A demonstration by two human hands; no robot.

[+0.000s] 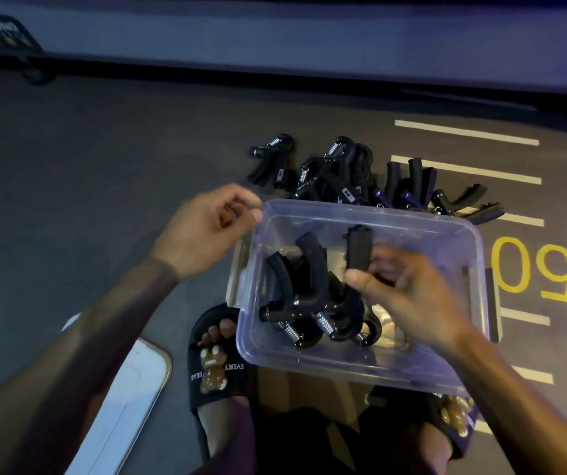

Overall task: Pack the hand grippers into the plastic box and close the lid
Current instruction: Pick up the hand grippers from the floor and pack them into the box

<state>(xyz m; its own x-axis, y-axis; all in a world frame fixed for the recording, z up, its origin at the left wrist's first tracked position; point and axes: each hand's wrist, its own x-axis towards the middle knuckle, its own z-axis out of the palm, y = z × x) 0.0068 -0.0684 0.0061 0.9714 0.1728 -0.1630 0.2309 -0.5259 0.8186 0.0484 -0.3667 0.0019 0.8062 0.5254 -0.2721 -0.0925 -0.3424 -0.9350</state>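
Note:
A clear plastic box [446,368] sits on the floor between my feet, its top open. Black hand grippers [295,289] with metal springs lie inside it. My right hand [408,296] is inside the box and pinches the handle of another black hand gripper [359,248], held upright. My left hand [203,228] pinches the box's far left corner rim. A pile of loose hand grippers [343,173] lies on the floor just beyond the box, with one gripper [271,162] apart at its left.
The box's pale lid [127,389] lies on the floor at the left, beside my left foot in a black slipper [213,365]. White lines and a yellow "50" [535,272] mark the grey floor at the right. A dark wall base runs across the back.

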